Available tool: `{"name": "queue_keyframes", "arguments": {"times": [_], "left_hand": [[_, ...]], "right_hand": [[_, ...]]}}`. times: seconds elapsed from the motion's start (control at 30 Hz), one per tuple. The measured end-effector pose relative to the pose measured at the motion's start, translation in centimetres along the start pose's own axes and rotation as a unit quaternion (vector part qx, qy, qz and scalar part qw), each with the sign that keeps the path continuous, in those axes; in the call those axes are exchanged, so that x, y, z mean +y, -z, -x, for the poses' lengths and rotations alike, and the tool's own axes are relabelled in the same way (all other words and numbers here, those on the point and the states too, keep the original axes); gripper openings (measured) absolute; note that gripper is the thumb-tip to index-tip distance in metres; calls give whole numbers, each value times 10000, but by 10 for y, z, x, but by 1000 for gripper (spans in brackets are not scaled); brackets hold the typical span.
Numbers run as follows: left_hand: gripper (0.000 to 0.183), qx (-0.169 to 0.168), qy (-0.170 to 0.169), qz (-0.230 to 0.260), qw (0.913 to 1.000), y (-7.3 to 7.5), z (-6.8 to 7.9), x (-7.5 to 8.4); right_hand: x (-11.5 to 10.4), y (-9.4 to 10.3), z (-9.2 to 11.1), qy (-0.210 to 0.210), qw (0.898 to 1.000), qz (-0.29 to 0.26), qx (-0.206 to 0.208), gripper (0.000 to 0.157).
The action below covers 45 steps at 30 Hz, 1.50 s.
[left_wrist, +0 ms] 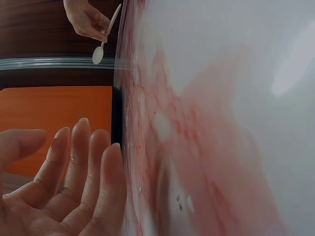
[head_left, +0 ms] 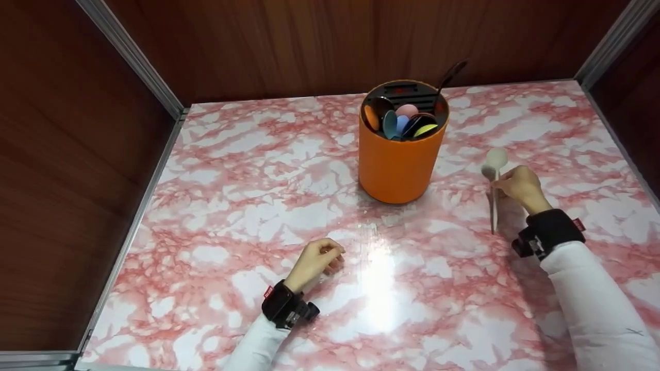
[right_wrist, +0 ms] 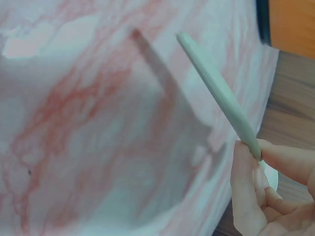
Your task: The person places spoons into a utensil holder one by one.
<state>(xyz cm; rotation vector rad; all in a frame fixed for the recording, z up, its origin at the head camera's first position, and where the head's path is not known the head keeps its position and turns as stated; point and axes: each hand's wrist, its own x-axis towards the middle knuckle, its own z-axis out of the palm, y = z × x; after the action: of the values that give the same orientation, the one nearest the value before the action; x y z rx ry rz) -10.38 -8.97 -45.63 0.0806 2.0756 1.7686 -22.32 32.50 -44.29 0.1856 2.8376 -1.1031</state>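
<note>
A pale cream spoon is pinched by its handle between the thumb and fingers of my right hand, on the right side of the table. Its round bowl points toward the back wall and its shadow falls beside it. In the right wrist view the handle slants up over the tabletop, and the bowl is mostly hidden behind the fingers. My left hand hovers low near the front middle with loosely bent fingers, holding nothing. An orange cylindrical utensil holder stands between the hands, farther back.
Inside the holder's black slotted insert stand several spoons, among them a teal spoon and a yellow one. A dark handle leans out at the right. Brown wood-grain panels with metal edges enclose the red-and-white marbled table.
</note>
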Motion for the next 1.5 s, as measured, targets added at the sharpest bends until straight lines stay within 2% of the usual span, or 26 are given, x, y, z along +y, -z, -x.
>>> {"name": "queue_keyframes", "arguments": {"times": [0.2,0.4,0.67,1.2,1.5], "left_hand": [[25,-41,-17,-95,9999,0,0,0],[24,-51,-19,-142,9999,-1,-1,2],[23,-86,-24,22,10000,-3,-2,1],[23,-83,50,97,9999,-4,-3,-1],[24,-40,-40,-166,9998,-5,-1,1]], "right_hand": [[-2,5,3,113,9998,2,185,28],[-11,11,8,-27,9979,-612,195,31],[-26,19,17,44,9936,-1031,454,29],[-56,29,33,648,9839,-1165,1188,26],[-76,29,39,928,9693,-1562,1658,15]]}}
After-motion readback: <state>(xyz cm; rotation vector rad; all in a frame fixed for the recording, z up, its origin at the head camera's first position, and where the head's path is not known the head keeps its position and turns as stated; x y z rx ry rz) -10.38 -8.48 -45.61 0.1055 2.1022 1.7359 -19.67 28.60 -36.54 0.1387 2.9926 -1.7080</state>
